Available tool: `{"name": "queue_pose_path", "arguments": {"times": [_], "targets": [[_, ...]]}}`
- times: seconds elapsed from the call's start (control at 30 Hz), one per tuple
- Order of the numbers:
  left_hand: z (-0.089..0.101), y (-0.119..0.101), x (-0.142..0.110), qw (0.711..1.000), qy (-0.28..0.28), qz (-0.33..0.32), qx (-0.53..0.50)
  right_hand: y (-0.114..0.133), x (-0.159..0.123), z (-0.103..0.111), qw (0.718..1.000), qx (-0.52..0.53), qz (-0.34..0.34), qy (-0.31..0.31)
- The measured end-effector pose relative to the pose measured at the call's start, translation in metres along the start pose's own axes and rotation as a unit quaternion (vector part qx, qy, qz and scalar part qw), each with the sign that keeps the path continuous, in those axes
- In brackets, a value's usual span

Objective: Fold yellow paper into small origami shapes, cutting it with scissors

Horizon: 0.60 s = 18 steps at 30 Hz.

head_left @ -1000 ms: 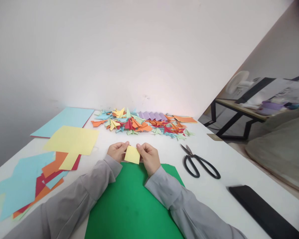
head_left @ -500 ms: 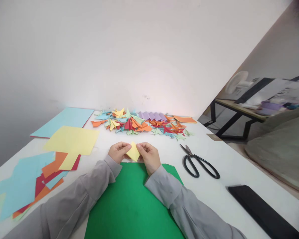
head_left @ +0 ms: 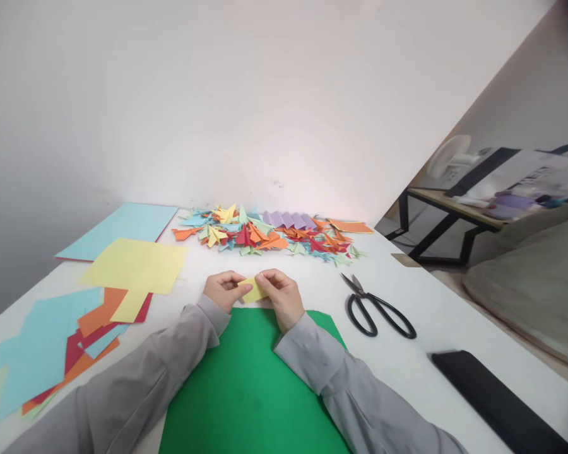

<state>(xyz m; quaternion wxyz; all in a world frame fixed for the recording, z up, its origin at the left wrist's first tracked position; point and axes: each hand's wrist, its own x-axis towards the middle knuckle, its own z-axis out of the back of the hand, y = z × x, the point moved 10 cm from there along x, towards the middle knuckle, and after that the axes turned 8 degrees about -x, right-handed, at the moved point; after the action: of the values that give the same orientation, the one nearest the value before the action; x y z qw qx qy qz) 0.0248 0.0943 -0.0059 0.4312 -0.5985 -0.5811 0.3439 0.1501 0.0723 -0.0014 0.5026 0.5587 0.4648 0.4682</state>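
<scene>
A small piece of yellow paper (head_left: pixel 254 292) is pinched between my two hands, just beyond the far edge of a green sheet (head_left: pixel 255 384). My left hand (head_left: pixel 223 290) is closed on its left end, the thumb lying along the front. On the right end, my right hand (head_left: pixel 283 295) grips it with thumb and bent fingers. Part of the paper is hidden behind the fingers, so its folds cannot be fully made out.
Folded paper shapes (head_left: pixel 260 236) in several colours lie heaped along the wall. Loose coloured sheets (head_left: pixel 42 340) and a yellow sheet (head_left: pixel 137 261) spread at left, with a light blue sheet (head_left: pixel 118 230) behind. Black-handled scissors (head_left: pixel 360 296) and a black flat object (head_left: pixel 497 397) lie at right.
The yellow paper has gone from a diamond with its point upward to a lower, roughly rectangular outline as my fingers shifted on it. Both hands stay in nearly the same place.
</scene>
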Motion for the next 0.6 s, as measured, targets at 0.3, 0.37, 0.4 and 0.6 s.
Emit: {"name": "queue_pose_path", "arguments": {"times": [0.3, 0.37, 0.4, 0.6], "targets": [[0.003, 0.012, 0.006, 0.998, 0.01, 0.036, -0.054, 0.002, -0.002, -0.008, 0.999, -0.022, 0.009, 0.037], [0.002, 0.014, 0.005, 0.998, 0.015, 0.043, -0.054, 0.001, -0.002, -0.007, 0.999, -0.023, 0.009, 0.032], [0.002, 0.015, 0.005, 0.997, 0.014, 0.047, -0.057, 0.001, -0.001, -0.006, 0.999, -0.024, 0.012, 0.029], [0.007, 0.016, 0.007, 0.998, -0.002, 0.049, -0.046, 0.001, 0.001, -0.006, 0.999, -0.019, 0.02, 0.028]]}}
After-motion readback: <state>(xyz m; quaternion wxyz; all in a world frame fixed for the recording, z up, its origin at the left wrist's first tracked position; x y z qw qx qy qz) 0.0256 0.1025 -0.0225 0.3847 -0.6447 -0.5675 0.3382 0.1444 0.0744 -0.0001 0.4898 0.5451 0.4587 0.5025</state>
